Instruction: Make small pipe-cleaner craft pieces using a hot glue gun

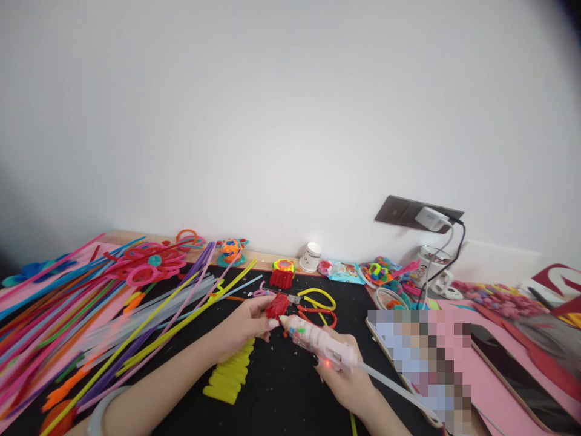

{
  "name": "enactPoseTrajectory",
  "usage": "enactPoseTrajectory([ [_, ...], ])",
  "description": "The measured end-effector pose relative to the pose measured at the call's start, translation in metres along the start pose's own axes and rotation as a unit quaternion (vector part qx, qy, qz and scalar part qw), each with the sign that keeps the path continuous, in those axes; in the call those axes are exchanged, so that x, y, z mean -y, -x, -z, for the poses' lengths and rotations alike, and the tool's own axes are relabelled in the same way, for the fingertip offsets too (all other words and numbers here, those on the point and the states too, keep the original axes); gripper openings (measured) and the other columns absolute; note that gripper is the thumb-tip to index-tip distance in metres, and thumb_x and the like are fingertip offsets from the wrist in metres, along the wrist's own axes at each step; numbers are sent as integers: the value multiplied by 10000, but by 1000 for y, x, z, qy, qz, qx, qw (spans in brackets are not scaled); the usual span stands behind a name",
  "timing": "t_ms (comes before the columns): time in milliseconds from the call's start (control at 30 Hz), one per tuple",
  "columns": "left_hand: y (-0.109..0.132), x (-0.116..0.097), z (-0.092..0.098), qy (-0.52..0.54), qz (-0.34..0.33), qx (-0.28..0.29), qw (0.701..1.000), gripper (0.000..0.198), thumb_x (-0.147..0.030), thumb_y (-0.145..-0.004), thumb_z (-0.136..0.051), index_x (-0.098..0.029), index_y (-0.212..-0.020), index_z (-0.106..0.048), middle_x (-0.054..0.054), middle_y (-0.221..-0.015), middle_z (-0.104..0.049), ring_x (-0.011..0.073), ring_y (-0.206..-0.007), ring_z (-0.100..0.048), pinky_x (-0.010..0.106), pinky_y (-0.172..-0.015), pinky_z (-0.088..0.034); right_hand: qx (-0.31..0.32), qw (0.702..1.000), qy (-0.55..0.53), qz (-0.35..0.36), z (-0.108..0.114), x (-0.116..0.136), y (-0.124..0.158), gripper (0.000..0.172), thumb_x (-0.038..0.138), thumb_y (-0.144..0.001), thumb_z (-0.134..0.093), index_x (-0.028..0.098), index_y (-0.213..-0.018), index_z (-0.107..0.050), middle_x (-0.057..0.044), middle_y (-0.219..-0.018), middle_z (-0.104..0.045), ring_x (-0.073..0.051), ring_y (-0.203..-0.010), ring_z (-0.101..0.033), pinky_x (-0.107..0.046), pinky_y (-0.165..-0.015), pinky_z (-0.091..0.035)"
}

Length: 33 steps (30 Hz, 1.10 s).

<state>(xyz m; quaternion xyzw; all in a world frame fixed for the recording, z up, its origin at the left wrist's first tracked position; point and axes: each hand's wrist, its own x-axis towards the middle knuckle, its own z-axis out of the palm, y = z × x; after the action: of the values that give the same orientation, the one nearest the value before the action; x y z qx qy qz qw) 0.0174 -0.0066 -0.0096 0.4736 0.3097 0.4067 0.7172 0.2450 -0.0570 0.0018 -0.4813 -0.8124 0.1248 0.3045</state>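
Observation:
Between its fingers and thumb, my left hand point(247, 322) pinches a small red pipe-cleaner piece point(276, 306). My right hand point(344, 372) is wrapped round a pale pink glue gun point(318, 342) with a small red light glowing on it. The gun's nozzle meets or nearly meets the red piece; I cannot tell which. A translucent stick or cord trails from the back of the gun. Below my left hand lies a zigzag-folded yellow-green pipe-cleaner piece point(228, 378), partly hidden by the wrist. Just behind the glue gun are scissors point(313, 306) with yellow and red handles.
Loose pipe cleaners point(113, 327) in many colours spread over the left. Along the wall stand a paper cup point(310, 257), a red-and-yellow pipe-cleaner piece point(282, 274) and a white mug point(433, 269). A tablet-like device point(399, 363) and a dark phone point(512, 375) lie at right. Cords hang from the wall socket point(420, 213).

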Motion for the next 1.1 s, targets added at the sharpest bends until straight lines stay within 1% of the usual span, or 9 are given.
enactPoseTrajectory([
  [133, 0, 0, 0, -3, 1, -3, 1000, 541, -374, -609, -812, -180, -1089, -656, 19, -862, -620, 92, -620, -483, 205, -560, -433, -34, 999, -2, 1, -2, -2, 1, 93, 218, -754, -483, 203, -680, -539, -20, -642, -604, -178, -604, -574, -254, -560, -457],
  [267, 0, 1, 1, -8, 4, -7, 1000, 544, -382, -615, -807, -182, -1097, -653, 7, -824, -613, 83, -594, -476, 201, -552, -432, -36, 999, -27, 8, -2, -2, 0, 130, 255, -785, -491, 204, -679, -547, -4, -600, -578, -164, -545, -561, -256, -548, -465],
  [367, 0, 3, 2, -11, 0, -8, 1000, 539, -387, -617, -803, -179, -1091, -655, -2, -785, -599, 77, -575, -472, 200, -547, -433, -56, 997, -51, 12, -2, -2, -2, 170, 282, -800, -499, 206, -657, -553, -4, -592, -567, -161, -529, -562, -252, -531, -467],
  [433, 0, 3, 2, -13, 0, -7, 1000, 532, -389, -616, -802, -172, -1080, -658, -5, -765, -589, 77, -573, -474, 200, -547, -432, -69, 996, -58, 8, -2, -2, -2, 197, 309, -806, -508, 210, -644, -562, -2, -579, -555, -156, -504, -545, -246, -504, -457],
  [567, 0, 3, 2, -18, -1, -5, 1000, 506, -390, -621, -797, -160, -1052, -666, -10, -736, -575, 77, -572, -476, 194, -543, -425, -64, 996, -66, -3, -2, -2, -4, 266, 354, -829, -488, 215, -618, -570, 7, -538, -518, -138, -440, -486, -235, -444, -419],
  [767, 0, 1, 1, -16, -3, 0, 1000, 533, -394, -623, -796, -179, -1090, -653, -23, -734, -562, 73, -576, -465, 188, -547, -431, -72, 995, -62, -11, -1, -2, -7, 256, 335, -832, -478, 205, -636, -579, 8, -544, -525, -141, -450, -495, -242, -458, -425],
  [900, 0, 1, 1, -19, 1, -7, 1000, 522, -398, -617, -799, -174, -1068, -664, -10, -754, -579, 76, -574, -470, 192, -543, -428, -62, 996, -57, 10, 0, -2, -4, 261, 308, -829, -461, 199, -608, -548, 6, -551, -522, -144, -466, -520, -253, -486, -439],
  [1000, -1, 3, 3, -21, 0, -4, 1000, 499, -389, -629, -796, -178, -1063, -670, 11, -810, -613, 80, -587, -484, 190, -543, -422, -53, 997, -44, 25, -2, -2, -2, 248, 298, -813, -462, 198, -601, -546, -1, -549, -542, -149, -480, -536, -260, -510, -453],
  [1100, -1, 4, 3, -19, -4, 3, 1000, 505, -381, -642, -792, -187, -1089, -660, 26, -868, -633, 83, -598, -488, 194, -552, -429, -74, 997, -24, 22, -4, -4, -1, 207, 310, -793, -484, 198, -650, -583, -21, -587, -592, -171, -539, -565, -270, -542, -475],
])
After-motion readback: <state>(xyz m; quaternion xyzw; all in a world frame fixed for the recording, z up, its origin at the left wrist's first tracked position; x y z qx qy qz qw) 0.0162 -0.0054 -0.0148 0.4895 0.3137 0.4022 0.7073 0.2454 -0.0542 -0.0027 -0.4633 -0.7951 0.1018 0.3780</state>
